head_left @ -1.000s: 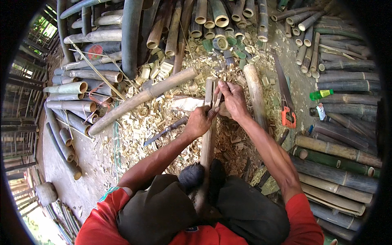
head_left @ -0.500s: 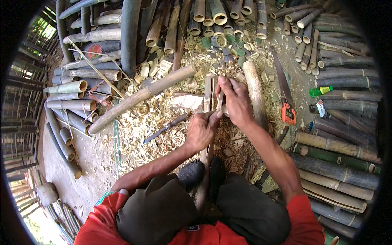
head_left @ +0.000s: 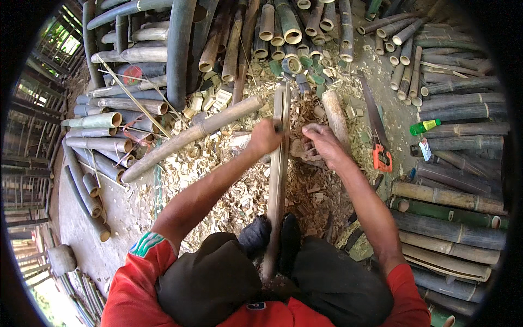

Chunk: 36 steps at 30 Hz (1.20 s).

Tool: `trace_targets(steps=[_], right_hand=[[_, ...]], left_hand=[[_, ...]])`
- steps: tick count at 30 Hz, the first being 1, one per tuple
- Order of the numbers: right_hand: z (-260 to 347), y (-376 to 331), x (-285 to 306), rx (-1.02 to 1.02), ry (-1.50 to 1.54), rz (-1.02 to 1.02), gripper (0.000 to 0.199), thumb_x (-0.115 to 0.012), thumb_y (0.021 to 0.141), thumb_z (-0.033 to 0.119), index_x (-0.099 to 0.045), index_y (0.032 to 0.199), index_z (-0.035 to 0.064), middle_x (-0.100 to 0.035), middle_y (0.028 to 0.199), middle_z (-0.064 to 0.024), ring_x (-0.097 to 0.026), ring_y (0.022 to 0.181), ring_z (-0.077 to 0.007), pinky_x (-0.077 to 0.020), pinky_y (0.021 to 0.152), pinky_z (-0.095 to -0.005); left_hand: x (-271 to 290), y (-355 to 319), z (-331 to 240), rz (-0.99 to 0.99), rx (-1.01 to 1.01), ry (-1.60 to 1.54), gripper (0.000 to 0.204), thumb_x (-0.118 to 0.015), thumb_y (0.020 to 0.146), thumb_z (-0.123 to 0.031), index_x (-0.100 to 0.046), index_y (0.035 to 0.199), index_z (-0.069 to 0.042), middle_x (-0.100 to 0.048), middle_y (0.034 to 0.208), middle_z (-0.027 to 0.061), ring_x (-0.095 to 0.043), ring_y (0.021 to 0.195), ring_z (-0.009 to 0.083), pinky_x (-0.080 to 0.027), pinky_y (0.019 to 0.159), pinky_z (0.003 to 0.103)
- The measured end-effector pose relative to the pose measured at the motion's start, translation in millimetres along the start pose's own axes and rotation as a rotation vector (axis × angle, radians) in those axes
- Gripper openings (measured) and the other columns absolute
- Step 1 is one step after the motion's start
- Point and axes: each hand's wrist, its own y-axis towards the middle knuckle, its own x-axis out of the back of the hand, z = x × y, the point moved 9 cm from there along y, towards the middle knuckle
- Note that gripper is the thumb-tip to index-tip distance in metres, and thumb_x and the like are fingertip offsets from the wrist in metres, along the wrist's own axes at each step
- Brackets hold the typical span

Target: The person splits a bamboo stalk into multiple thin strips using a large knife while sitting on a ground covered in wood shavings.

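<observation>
A split bamboo pole stands upright between my feet, its slotted top pointing away from me. My left hand is closed in a fist against the pole's left side near the upper part. A small dark spot shows at its knuckles, too unclear to name. To the right of the pole, and apart from it, my right hand has its fingers curled in. Whatever lies in them, if anything, is hidden. Pale shavings cover the floor around the pole.
A long bamboo pole lies at left and a pale, thick pole at right. Beyond that lies a handsaw with an orange handle. A green bottle and stacked bamboo line the right side; more bamboo is piled left.
My hands have moved apart. The left has gone up onto the pole; the right has drawn away to its right. The knife on the shavings no longer shows, where my left forearm now crosses.
</observation>
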Motion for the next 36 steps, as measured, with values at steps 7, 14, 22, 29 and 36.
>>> trace_targets(steps=[7,14,22,29,36], right_hand=[[-28,27,-35,-0.034,0.109,0.045,0.024,-0.063,0.104,0.032,-0.067,0.109,0.008,-0.065,0.095,0.0004,-0.061,0.078,-0.0107,-0.0541,0.065,-0.0278],[-8,23,-38,0.159,-0.159,-0.138,0.036,-0.057,0.108,0.036,-0.068,0.121,0.0048,-0.066,0.095,-0.001,-0.057,0.082,-0.0131,-0.0515,0.07,-0.0338],[8,2,-44,0.386,-0.133,-0.169,0.038,-0.055,0.108,0.033,-0.066,0.088,0.0024,-0.054,0.074,-0.0044,-0.049,0.071,-0.0146,-0.0429,0.067,-0.035],[26,-19,-41,0.519,-0.238,-0.205,0.04,-0.056,0.108,0.034,-0.065,0.088,0.0006,-0.057,0.074,-0.0059,-0.051,0.067,-0.0155,-0.043,0.063,-0.0364],[45,-114,-48,0.637,-0.185,-0.166,0.036,-0.055,0.108,0.03,-0.062,0.092,-0.0009,-0.055,0.074,-0.0076,-0.054,0.068,-0.0169,-0.0454,0.063,-0.0364]], left_hand=[[16,74,-6,0.011,0.045,-0.057,0.031,-0.082,0.087,-0.029,-0.079,0.102,-0.002,-0.076,0.087,0.0192,-0.073,0.078,0.0278,-0.058,0.079,0.042],[6,18,10,0.127,0.246,-0.515,0.054,-0.07,0.099,-0.039,-0.065,0.128,0.006,-0.073,0.108,0.0201,-0.071,0.1,0.0272,-0.058,0.088,0.041],[-18,-85,4,0.044,0.118,-0.285,0.028,-0.071,0.096,-0.02,-0.073,0.11,0.005,-0.075,0.088,0.0204,-0.071,0.079,0.0248,-0.056,0.077,0.04],[-16,-85,-16,-0.018,0.11,-0.256,0.026,-0.068,0.096,-0.019,-0.071,0.091,0.006,-0.067,0.068,0.0205,-0.063,0.059,0.0266,-0.052,0.063,0.045],[16,-137,-76,-0.018,-0.047,-0.351,0.024,-0.069,0.099,-0.018,-0.073,0.095,0.006,-0.071,0.079,0.0196,-0.067,0.069,0.024,-0.054,0.067,0.041]])
